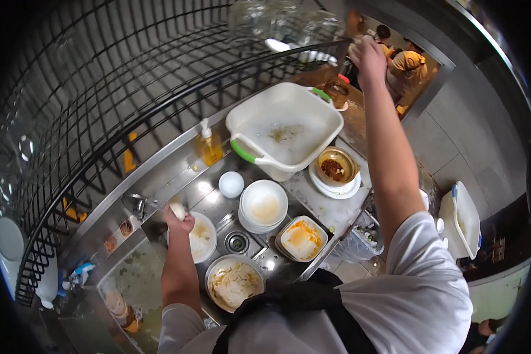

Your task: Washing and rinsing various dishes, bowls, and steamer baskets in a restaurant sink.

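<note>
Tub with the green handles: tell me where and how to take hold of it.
Grip the tub by both handles from outside its ends: left hand on the left handle, right hand on the right handle. They face each other across the rim, and it seems to hold liquid, so a level lift looks safest.

Light fair, whitish; source not visible. Small hot spots on the steel sink [217, 207], just right of the left hand [180, 218]. Stacked white bowls [264, 203] farther right of it run pale, little texture. Right hand [369, 58] soft; people [408, 68] beside it indistinct. Wire rack [150, 123] above left hand bows in arcs. Dimmer well below right hand. Black vignette all round; detail smears toward the rim.
</note>
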Available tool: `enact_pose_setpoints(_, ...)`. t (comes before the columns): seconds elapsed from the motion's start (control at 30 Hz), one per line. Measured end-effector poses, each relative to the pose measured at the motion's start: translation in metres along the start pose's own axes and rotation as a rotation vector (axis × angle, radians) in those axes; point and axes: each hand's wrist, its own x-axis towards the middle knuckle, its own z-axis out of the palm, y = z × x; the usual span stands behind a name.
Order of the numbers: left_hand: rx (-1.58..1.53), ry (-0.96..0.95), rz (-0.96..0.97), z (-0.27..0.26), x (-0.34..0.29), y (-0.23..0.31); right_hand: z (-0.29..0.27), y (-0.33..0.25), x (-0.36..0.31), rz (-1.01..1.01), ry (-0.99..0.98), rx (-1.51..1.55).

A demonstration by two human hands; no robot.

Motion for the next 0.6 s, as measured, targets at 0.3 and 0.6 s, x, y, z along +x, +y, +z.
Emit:
enact_pose_setpoints(0.3,0.051,0.041,0.034,0.009,0.002,-0.003,-0.04,0.156,-0.44,0.254,-0.785,-0.326)
enact_pose_setpoints(0.6,0.649,0.276,0.138,0.014,-0.064,0.026,-0.03,0.164,-0.501,0.46,-1.378,-0.431)
